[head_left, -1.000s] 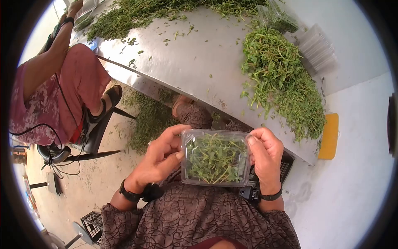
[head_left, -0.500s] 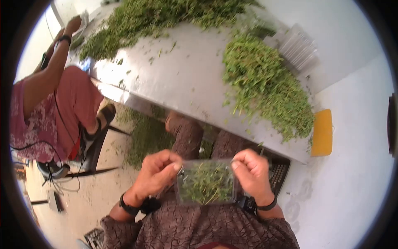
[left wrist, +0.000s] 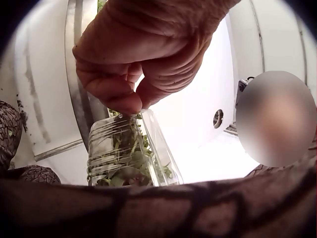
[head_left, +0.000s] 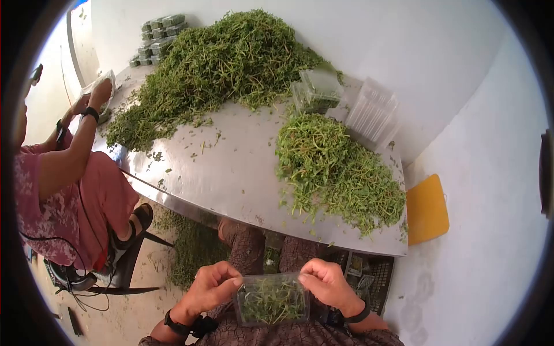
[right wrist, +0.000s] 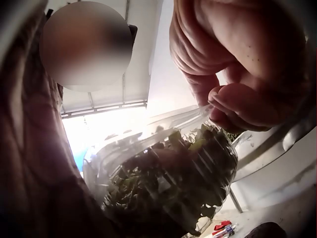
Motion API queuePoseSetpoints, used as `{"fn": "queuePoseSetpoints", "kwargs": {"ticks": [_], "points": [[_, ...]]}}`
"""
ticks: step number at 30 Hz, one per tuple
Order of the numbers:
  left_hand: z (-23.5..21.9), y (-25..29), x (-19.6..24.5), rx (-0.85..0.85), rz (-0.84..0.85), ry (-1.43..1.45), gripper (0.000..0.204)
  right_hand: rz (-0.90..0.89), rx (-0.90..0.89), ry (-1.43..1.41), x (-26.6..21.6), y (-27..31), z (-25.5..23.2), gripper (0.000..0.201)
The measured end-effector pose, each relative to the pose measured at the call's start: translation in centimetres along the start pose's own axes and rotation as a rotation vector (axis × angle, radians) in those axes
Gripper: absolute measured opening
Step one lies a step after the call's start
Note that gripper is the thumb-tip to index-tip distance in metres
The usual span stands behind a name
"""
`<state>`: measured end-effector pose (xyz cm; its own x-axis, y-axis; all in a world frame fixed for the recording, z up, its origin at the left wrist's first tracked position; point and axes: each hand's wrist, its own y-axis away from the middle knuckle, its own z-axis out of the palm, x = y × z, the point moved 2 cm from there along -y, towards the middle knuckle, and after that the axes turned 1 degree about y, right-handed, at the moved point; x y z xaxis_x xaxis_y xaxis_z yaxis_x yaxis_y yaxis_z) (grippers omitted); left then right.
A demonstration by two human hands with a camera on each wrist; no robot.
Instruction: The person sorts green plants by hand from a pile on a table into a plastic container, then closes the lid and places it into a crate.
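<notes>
A clear plastic clamshell box (head_left: 272,303) full of leafy green sprigs is held over the lap in the head view. My left hand (head_left: 214,286) pinches its far left corner between thumb and fingers. At the far right corner my right hand (head_left: 331,285) pinches the rim the same way. The left wrist view shows the fingertips right at the edge of the box (left wrist: 124,148), where lid and base meet. In the right wrist view the greens press against the ribbed wall of the box (right wrist: 173,173) below the thumb.
On the metal table (head_left: 231,167) lie a big heap of greens (head_left: 225,63) and a smaller heap (head_left: 340,167). Nested empty boxes (head_left: 372,112) and a filled box (head_left: 317,92) stand behind it. Packed boxes (head_left: 158,37) are stacked far left. Another person (head_left: 75,173) sits at left.
The head view has tilted up, so more of the table shows and the box sits lower. My left hand went from supporting the box's side to pinching its corner.
</notes>
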<state>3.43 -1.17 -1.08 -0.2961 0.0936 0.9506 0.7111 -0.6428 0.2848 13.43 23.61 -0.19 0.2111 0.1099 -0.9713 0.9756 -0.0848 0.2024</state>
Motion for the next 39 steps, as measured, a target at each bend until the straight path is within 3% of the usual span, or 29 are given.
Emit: {"fn": "queuePoseSetpoints", "kwargs": {"ticks": [11,18,23,28,39], "points": [[0.37,-0.48,0.29,-0.005,0.214,-0.292,0.013,-0.171,0.062,0.025,-0.33,0.47,-0.17,0.013],[0.40,-0.70,0.05,-0.017,0.207,-0.308,0.013,-0.203,0.084,0.124,-0.35,0.57,-0.35,0.012],[0.60,-0.51,0.12,-0.024,0.042,-0.055,0.009,-0.141,0.071,0.078,0.02,0.36,-0.52,0.011],[0.37,-0.54,0.11,-0.054,0.006,-0.043,0.010,0.046,-0.010,0.021,0.26,0.29,-0.72,0.008],[0.50,-0.62,0.01,-0.096,0.029,-0.065,0.010,0.096,-0.058,0.059,0.32,0.31,-0.96,0.011]]}}
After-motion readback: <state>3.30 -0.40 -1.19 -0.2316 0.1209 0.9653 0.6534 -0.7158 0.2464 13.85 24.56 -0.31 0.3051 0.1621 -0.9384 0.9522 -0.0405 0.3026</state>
